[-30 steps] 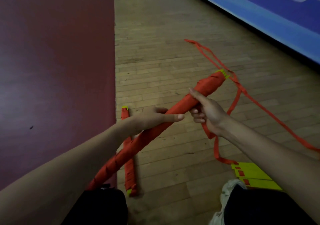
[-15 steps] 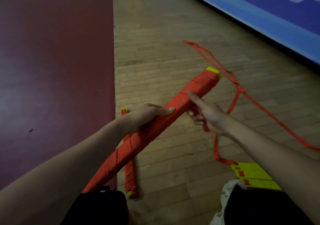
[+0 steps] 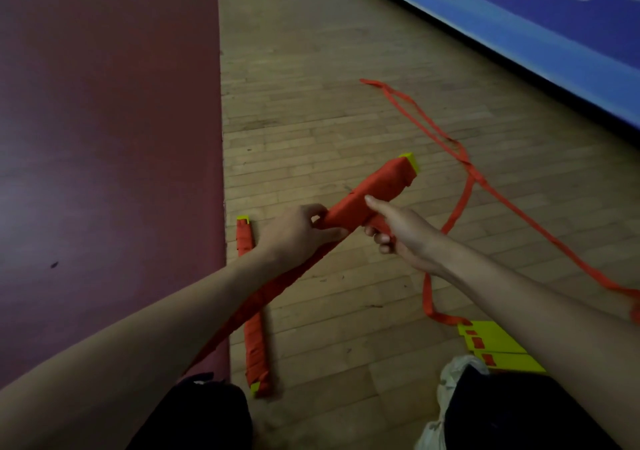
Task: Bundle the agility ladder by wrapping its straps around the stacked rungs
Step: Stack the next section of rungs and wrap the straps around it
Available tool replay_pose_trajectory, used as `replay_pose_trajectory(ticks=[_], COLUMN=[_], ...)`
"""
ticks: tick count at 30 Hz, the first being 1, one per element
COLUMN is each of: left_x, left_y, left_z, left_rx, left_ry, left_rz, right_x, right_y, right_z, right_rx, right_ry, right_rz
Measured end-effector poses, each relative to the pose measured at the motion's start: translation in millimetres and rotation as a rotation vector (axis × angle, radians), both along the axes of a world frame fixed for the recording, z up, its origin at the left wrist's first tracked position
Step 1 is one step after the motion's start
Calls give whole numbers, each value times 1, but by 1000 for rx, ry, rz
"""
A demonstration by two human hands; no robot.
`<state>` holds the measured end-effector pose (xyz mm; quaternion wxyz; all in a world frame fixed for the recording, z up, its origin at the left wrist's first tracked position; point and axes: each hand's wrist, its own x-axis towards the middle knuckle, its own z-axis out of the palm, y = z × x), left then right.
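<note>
From my end of the feed, most of the view is wooden floor, with a big dark red surface covering the left side and a blue banner with white lettering running along the top right.

A long loose orange strap snakes over the boards on the right. It runs from a far end out near the banner, crosses itself, and one leg drops behind the right wrist down to the flat yellow rungs lying on the floor at the lower right.

The ladder bundle is up off the floor, held slanted across the middle of the view. It's wrapped in orange nearly end to end, with a bit of yellow poking out at the far tip. A second bundle, wrapped the same way, lies on the floor right along the red surface's edge, partly under the held one.

The left hand has its fingers curled round the bundle about mid-length. The right hand grips it just beyond that, touching the left, thumb laid along the top and fingers curled underneath. I can't tell if it's pinching the strap too.

A light-coloured shoe shows at the bottom, just beside the rungs.
</note>
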<state>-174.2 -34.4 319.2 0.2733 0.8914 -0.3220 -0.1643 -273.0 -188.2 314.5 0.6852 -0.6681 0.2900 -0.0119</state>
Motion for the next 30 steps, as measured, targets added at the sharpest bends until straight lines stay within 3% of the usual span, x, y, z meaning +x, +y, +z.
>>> replay_pose_trajectory(ticks=[4, 9, 11, 13, 15, 17, 25, 30], left_x=[-10, -10, -4, 0, 6, 9, 12, 7], left_y=[-3, -1, 1, 3, 5, 8, 9, -1], left_z=[-8, -14, -12, -8, -4, 0, 5, -2], left_rx=[41, 15, -54, -184, -227, -265, -260, -264], left_ry=[-296, -369, -151, 369, 776, 953, 937, 801], left_rz=[-117, -177, -153, -83, -19, -24, 60, 163], right_x=[4, 4, 3, 4, 4, 5, 5, 2], right_y=[7, 10, 9, 9, 7, 6, -9, -16], right_z=[2, 2, 8, 13, 15, 16, 16, 9], right_rx=[11, 86, 130, 161, 185, 211, 101, 191], right_ry=[54, 19, -54, -125, -172, -194, -133, -90], right_rz=[-119, -164, -159, -129, -96, -62, 111, 33])
